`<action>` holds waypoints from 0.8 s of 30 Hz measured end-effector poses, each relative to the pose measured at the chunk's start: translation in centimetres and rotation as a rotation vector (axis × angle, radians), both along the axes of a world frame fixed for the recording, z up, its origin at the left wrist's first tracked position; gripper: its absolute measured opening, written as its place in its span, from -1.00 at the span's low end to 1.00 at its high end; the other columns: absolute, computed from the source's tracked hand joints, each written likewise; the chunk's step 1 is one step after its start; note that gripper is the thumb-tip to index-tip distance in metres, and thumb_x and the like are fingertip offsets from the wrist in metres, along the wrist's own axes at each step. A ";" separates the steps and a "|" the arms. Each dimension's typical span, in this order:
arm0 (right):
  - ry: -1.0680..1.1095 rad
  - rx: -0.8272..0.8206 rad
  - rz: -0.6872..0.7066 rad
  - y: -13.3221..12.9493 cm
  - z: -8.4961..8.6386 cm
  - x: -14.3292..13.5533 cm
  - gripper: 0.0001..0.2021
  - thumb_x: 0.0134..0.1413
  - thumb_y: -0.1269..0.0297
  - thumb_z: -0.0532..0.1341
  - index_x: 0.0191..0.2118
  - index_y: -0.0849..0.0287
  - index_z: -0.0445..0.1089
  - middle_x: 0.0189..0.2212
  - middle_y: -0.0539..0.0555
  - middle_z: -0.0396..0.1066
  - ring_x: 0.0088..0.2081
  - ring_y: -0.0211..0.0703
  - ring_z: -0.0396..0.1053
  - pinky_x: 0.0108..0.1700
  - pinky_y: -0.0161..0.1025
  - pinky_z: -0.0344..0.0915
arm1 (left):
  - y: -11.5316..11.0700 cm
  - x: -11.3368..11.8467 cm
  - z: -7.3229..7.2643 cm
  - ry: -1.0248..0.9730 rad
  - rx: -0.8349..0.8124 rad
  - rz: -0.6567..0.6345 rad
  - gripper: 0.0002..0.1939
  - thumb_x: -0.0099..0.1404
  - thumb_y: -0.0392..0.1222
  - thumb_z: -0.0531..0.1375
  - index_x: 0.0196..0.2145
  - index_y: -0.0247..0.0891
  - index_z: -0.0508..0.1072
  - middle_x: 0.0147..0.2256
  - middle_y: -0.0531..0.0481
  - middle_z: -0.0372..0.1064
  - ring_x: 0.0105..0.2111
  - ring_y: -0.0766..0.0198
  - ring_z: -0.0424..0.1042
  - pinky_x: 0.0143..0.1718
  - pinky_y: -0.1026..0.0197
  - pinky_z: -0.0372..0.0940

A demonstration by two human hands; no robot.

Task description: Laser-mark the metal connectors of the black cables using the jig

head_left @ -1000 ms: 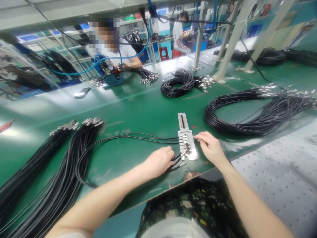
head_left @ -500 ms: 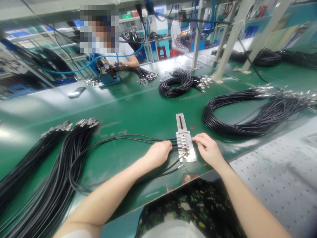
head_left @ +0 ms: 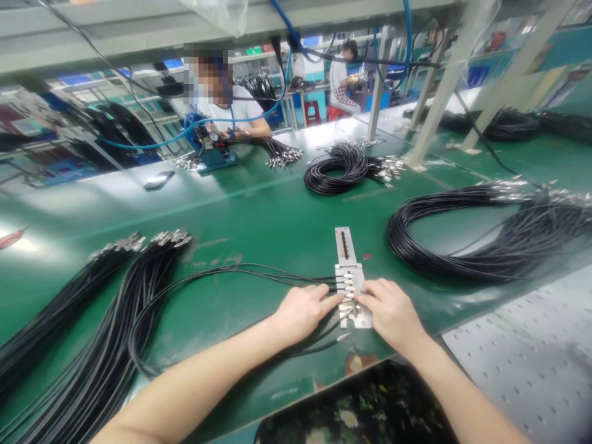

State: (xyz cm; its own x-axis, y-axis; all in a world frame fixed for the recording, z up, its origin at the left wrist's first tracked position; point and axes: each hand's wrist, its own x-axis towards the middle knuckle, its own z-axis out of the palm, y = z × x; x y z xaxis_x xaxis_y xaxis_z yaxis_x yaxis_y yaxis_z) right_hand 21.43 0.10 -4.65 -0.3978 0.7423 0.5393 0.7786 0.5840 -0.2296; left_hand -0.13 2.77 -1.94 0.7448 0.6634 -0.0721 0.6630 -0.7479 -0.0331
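Fixture (head_left: pixel 353 290) slots half hidden under left hand (head_left: pixel 303 311), right hand (head_left: pixel 393 314).

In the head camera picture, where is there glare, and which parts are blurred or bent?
Head view: white glare on the green table at far left; the jig and both hands, left and right, are fairly sharp; edges smear; wide lens bends the frame posts.

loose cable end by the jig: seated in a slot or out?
Out. The loose cable end lies on the green table, below the metal jig, clear of its slots.
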 end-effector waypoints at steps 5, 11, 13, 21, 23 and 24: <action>0.007 0.009 0.020 0.1 -0.2 0.0 -0.74 0.10 0.54 0.01 -0.32 0.22 0.43 -0.32 0.12 0.38 -0.30 -0.14 0.21 -0.29 -0.20 0.14 | 0.3 -0.1 0.1 0.002 -0.021 -0.050 -0.61 0.36 -0.24 -0.12 0.12 -0.05 0.10 -0.28 -0.02 0.26 -0.35 0.27 0.29 -0.48 0.31 0.21; -0.005 -0.030 0.013 -0.3 -0.1 -0.1 -0.73 0.09 0.54 -0.01 -0.28 0.22 0.43 -0.30 0.13 0.37 -0.29 -0.11 0.22 -0.30 -0.18 0.17 | 0.0 0.4 1.2 0.000 0.002 -0.031 -0.59 0.28 -0.32 -0.05 0.08 -0.07 0.16 -0.20 -0.04 0.26 -0.25 0.18 0.23 -0.33 0.19 0.24; 0.038 -0.083 0.005 -0.4 -0.1 0.1 -0.69 0.08 0.56 -0.02 -0.24 0.19 0.43 -0.26 0.13 0.35 -0.26 -0.10 0.23 -0.27 -0.17 0.20 | -0.7 0.6 1.5 -0.033 0.058 -0.018 -0.62 0.28 -0.31 -0.04 0.05 -0.09 0.19 -0.13 -0.05 0.24 -0.19 0.12 0.20 -0.24 0.09 0.23; 0.335 -0.231 -0.002 -0.4 -0.1 1.0 -0.61 0.00 0.59 -0.06 -0.21 0.13 0.42 -0.24 0.09 0.30 -0.21 -0.19 0.31 -0.18 -0.25 0.30 | -4.2 -0.1 1.5 -0.076 -0.181 0.120 -0.88 0.29 -0.18 0.06 -0.28 -0.26 0.33 -0.27 -0.01 0.28 -0.26 0.20 0.26 -0.25 0.18 0.25; 0.345 -0.240 -0.013 -0.4 -0.1 1.0 -0.63 0.00 0.57 -0.06 -0.25 0.13 0.43 -0.24 0.09 0.30 -0.21 -0.20 0.32 -0.19 -0.26 0.30 | -4.1 -0.2 1.6 -0.071 -0.215 0.127 -0.91 0.28 -0.24 0.05 -0.30 -0.28 0.32 -0.28 -0.02 0.29 -0.26 0.20 0.29 -0.23 0.19 0.26; 0.344 -0.245 -0.019 -0.4 -0.1 1.0 -0.63 0.00 0.57 -0.06 -0.26 0.13 0.44 -0.24 0.09 0.31 -0.21 -0.20 0.33 -0.19 -0.26 0.30 | -3.9 -0.2 1.8 -0.079 -0.225 0.133 -0.91 0.28 -0.26 0.03 -0.31 -0.28 0.32 -0.29 -0.02 0.30 -0.27 0.21 0.30 -0.23 0.20 0.26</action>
State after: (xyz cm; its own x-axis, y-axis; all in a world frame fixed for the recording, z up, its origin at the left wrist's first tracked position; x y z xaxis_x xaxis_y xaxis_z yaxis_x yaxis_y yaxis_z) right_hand 22.40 -0.29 -4.77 -0.2108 0.8703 0.4451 0.6423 0.4665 -0.6081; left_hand -0.28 -1.11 -0.10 0.6611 0.7299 -0.1735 0.7500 -0.6366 0.1795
